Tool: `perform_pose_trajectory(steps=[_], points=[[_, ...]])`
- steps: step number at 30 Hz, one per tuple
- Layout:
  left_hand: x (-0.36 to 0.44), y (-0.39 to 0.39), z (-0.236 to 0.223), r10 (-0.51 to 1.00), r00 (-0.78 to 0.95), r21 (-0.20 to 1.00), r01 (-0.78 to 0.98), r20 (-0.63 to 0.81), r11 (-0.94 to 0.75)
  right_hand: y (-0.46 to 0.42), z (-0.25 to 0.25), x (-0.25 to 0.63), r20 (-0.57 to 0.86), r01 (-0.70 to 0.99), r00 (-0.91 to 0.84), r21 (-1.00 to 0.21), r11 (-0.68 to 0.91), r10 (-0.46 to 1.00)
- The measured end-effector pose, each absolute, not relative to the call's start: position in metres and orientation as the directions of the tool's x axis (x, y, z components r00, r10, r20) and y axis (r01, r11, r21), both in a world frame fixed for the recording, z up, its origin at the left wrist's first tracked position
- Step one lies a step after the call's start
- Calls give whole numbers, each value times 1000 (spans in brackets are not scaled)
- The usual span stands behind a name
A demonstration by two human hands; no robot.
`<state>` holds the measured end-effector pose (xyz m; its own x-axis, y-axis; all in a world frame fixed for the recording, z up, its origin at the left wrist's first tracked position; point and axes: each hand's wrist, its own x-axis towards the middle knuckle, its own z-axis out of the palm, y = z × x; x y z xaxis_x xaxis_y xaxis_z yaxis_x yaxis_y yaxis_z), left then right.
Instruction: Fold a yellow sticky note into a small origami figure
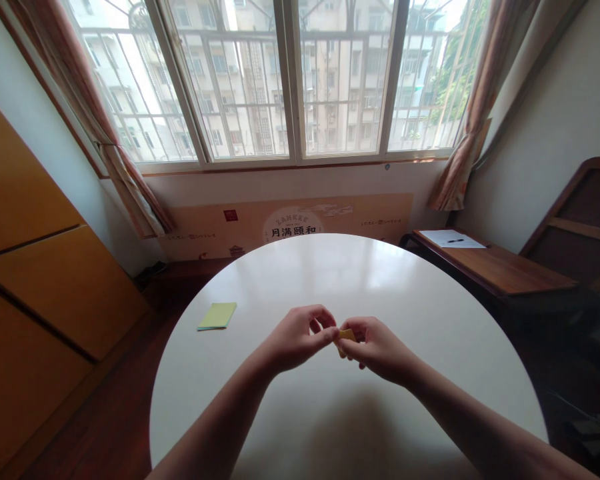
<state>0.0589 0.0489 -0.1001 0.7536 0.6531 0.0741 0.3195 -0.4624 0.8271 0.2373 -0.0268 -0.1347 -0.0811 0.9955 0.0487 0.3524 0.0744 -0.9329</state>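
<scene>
Above the near middle of the white round table (pixel 410 427), both hands meet at a small yellow piece of paper (pixel 347 334), which looks folded. My right hand (pixel 377 347) grips it between thumb and fingers, covering much of it. At its left edge, the thumb and fingertips of my left hand (pixel 303 337) pinch together on it. A stack of square paper sheets (pixel 218 315), yellow-green on top with blue at the bottom, lies on the table to the left, apart from both hands.
On the right, a wooden side table (pixel 525 270) bears a white sheet (pixel 450 239) with a pen (pixel 455 241) on it. A chair (pixel 580 213) stands beyond. Orange cabinets (pixel 55 293) line the left, and a barred window (pixel 290 87) with curtains is ahead.
</scene>
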Motion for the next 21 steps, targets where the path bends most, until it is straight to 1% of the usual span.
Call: perform_pose_trajectory(steps=[3,7,11,16,21], points=[[63,45,-103,675,734,815,349,70,-463,-27,-134,236,73,358,-96,-928,103,993],[65,48,-107,736,675,860,345,50,-375,-27,-132,236,102,325,-91,-937,126,991],[66,50,-107,759,650,904,303,34,-301,-26,-130,237,88,286,-56,-953,100,995],[67,49,-108,728,683,893,285,65,-347,-26,-130,235,107,316,-63,-941,122,992],[66,48,-108,712,700,897,287,43,-337,-29,-131,233,146,341,-90,-925,168,985]])
